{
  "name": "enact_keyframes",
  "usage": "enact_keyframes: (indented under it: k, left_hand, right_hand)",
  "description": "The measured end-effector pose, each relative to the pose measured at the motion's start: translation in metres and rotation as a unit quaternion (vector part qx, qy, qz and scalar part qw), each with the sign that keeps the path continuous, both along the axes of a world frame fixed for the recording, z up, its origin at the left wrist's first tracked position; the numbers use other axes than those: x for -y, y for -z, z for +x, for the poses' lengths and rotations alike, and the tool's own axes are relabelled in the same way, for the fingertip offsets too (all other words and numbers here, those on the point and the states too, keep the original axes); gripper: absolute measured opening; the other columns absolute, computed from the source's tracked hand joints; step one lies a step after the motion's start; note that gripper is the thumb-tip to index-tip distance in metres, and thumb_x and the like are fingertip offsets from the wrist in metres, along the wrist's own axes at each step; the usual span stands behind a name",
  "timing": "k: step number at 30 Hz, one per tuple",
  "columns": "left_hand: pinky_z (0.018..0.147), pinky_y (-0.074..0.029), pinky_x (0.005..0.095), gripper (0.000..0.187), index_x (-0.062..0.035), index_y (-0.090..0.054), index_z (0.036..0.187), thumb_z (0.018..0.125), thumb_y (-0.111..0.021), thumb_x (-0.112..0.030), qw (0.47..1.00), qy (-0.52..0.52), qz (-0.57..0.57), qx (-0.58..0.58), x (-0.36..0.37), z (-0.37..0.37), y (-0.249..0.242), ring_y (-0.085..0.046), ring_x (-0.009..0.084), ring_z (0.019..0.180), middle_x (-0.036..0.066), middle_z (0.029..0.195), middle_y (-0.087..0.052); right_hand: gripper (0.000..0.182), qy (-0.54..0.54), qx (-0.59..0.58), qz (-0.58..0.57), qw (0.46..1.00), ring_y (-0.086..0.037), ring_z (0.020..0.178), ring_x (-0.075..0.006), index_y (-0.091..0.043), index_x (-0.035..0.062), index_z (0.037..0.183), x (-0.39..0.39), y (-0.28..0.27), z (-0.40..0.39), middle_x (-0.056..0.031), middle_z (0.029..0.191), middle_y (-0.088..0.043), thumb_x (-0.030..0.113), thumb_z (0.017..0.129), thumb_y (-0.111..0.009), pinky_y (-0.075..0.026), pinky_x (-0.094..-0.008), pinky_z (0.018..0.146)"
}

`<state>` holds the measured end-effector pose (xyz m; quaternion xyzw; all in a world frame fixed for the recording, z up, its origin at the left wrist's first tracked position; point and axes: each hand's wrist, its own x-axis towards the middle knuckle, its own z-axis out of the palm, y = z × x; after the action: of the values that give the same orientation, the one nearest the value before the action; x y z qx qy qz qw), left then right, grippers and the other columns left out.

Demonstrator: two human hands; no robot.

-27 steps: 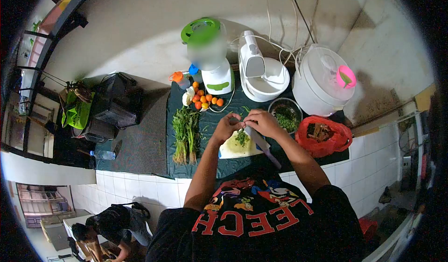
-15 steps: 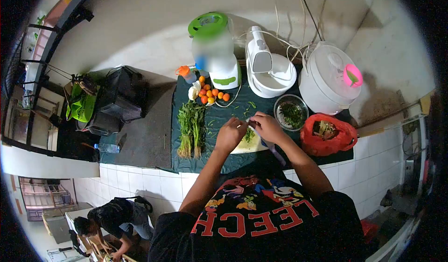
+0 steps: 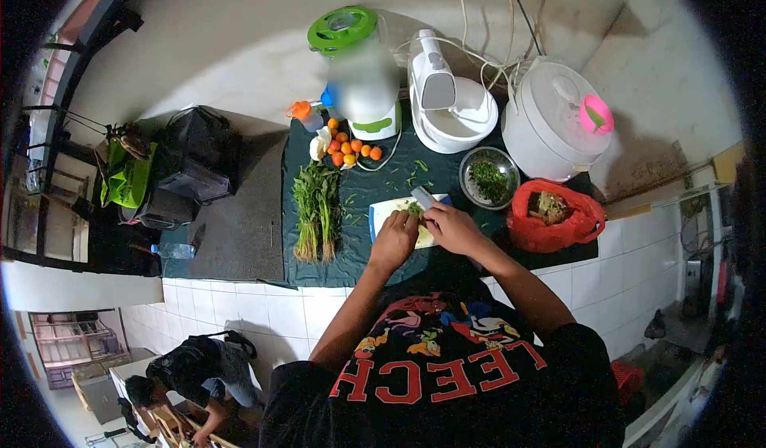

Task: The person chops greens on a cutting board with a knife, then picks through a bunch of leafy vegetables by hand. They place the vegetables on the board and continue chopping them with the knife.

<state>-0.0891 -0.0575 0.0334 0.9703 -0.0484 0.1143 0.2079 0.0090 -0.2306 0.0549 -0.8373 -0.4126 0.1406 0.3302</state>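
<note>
Both hands are close together over a white cutting board [image 3: 381, 210] with a blue edge. My left hand [image 3: 394, 240] has its fingers curled down at chopped greens [image 3: 414, 209] on the board; whether they grip any is hidden. Closed around the handle of a knife, my right hand [image 3: 452, 228] sits just beside it, and the wide grey blade [image 3: 424, 197] points up and away from me. A metal bowl [image 3: 488, 178] of chopped greens stands to the right. Left of the board lie bunches of leafy greens with roots [image 3: 317, 209].
Tomatoes [image 3: 356, 146], a green-lidded blender [image 3: 375, 121] and a white mixer [image 3: 456, 129] line the back. A large white container [image 3: 550, 121] and a red bag [image 3: 554, 236] are at the right. Another person [image 3: 191, 372] bends at the lower left.
My hands have come down onto the board and closer together. The knife blade now points away from me, and more of the board shows. The whole view has shifted slightly.
</note>
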Motion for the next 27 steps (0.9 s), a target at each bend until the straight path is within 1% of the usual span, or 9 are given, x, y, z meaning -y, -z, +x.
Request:
enact_keyframes:
  k: [5, 9, 11, 13, 16, 18, 20, 25, 27]
  left_hand:
    - [0.085, -0.051, 0.04, 0.022, -0.0076, -0.066, 0.105, 0.084, -0.062, -0.011, 0.999, 0.034, 0.01, 0.021, 0.0, -0.009, 0.01, -0.061, 0.0299, 0.096, 0.011, 0.095, -0.062]
    - [0.08, -0.054, 0.0408, 0.032, -0.0113, -0.068, 0.115, 0.083, -0.063, -0.009, 0.999, 0.044, 0.006, 0.029, 0.002, -0.006, 0.0, -0.064, 0.0287, 0.092, 0.01, 0.094, -0.064]
    - [0.079, -0.054, 0.0399, 0.035, -0.0127, -0.069, 0.117, 0.082, -0.064, -0.01, 0.998, 0.047, 0.02, 0.023, 0.002, -0.003, -0.002, -0.064, 0.0272, 0.091, 0.009, 0.096, -0.065]
    - [0.08, -0.053, 0.0373, 0.025, -0.0098, -0.069, 0.106, 0.082, -0.064, -0.012, 0.997, 0.048, 0.018, 0.06, 0.003, 0.0, 0.001, -0.064, 0.0258, 0.087, 0.007, 0.089, -0.064]
    - [0.079, -0.053, 0.0377, 0.025, -0.0081, -0.07, 0.105, 0.08, -0.066, -0.01, 0.996, 0.041, -0.006, 0.076, 0.006, 0.004, 0.0, -0.063, 0.0261, 0.086, 0.008, 0.092, -0.064]
    - [0.078, -0.053, 0.0382, 0.023, -0.007, -0.07, 0.104, 0.081, -0.066, -0.009, 0.996, 0.038, -0.001, 0.084, 0.011, 0.004, -0.005, -0.063, 0.0262, 0.087, 0.009, 0.093, -0.064]
    - [0.078, -0.053, 0.0386, 0.022, -0.006, -0.07, 0.103, 0.081, -0.067, -0.008, 0.995, 0.034, 0.008, 0.097, 0.014, 0.008, -0.008, -0.062, 0.0264, 0.088, 0.009, 0.094, -0.063]
    - [0.082, -0.052, 0.0388, 0.015, -0.0057, -0.07, 0.099, 0.084, -0.07, -0.008, 0.993, -0.052, -0.091, 0.062, 0.019, 0.007, -0.013, -0.06, 0.0292, 0.096, 0.008, 0.098, -0.064]
    - [0.082, -0.052, 0.0396, 0.015, -0.0058, -0.07, 0.099, 0.084, -0.07, -0.008, 0.991, -0.066, -0.094, 0.071, 0.02, 0.012, -0.02, -0.06, 0.0299, 0.095, 0.008, 0.1, -0.064]
  right_hand:
    - [0.015, 0.002, -0.038, 0.033, 0.999, -0.066, 0.088, -0.0386, -0.064, 0.0023, 0.097, 0.016, 0.013, 0.004, -0.0169, 0.096, -0.064, 0.015, 0.091, -0.061, -0.053, -0.0473, 0.077]
    - [0.015, 0.015, -0.046, 0.048, 0.998, -0.068, 0.082, -0.036, -0.064, -0.0018, 0.094, 0.019, 0.025, 0.013, -0.0191, 0.09, -0.065, 0.012, 0.09, -0.065, -0.053, -0.0427, 0.071]
    - [0.015, 0.013, -0.057, 0.028, 0.998, -0.068, 0.084, -0.0365, -0.065, 0.0001, 0.095, 0.019, 0.025, 0.019, -0.0185, 0.092, -0.066, 0.014, 0.089, -0.065, -0.053, -0.044, 0.074]
    - [0.016, 0.011, -0.069, 0.006, 0.998, -0.067, 0.086, -0.037, -0.065, 0.0021, 0.095, 0.018, 0.026, 0.023, -0.0179, 0.094, -0.067, 0.017, 0.088, -0.066, -0.054, -0.0452, 0.078]
    - [0.017, -0.003, -0.069, 0.016, 0.997, -0.067, 0.086, -0.0371, -0.065, 0.0015, 0.095, 0.015, 0.018, 0.03, -0.0176, 0.094, -0.067, 0.017, 0.088, -0.066, -0.054, -0.0451, 0.077]
    - [0.017, 0.005, -0.124, 0.015, 0.992, -0.067, 0.085, -0.037, -0.064, 0.0002, 0.093, 0.013, 0.009, 0.031, -0.0184, 0.094, -0.067, 0.017, 0.089, -0.065, -0.053, -0.0453, 0.077]
    - [0.017, -0.009, -0.1, 0.021, 0.995, -0.067, 0.085, -0.0374, -0.064, -0.0005, 0.093, 0.011, 0.006, 0.037, -0.0188, 0.094, -0.067, 0.016, 0.09, -0.065, -0.053, -0.0456, 0.077]
    - [0.018, -0.019, -0.083, 0.022, 0.996, -0.065, 0.088, -0.039, -0.062, -0.0017, 0.095, 0.01, -0.001, 0.041, -0.0202, 0.095, -0.065, 0.016, 0.091, -0.063, -0.052, -0.0458, 0.079]
    - [0.018, -0.026, -0.077, 0.02, 0.996, -0.065, 0.088, -0.0391, -0.062, -0.001, 0.096, 0.012, -0.007, 0.043, -0.0201, 0.094, -0.064, 0.016, 0.091, -0.062, -0.052, -0.0459, 0.079]
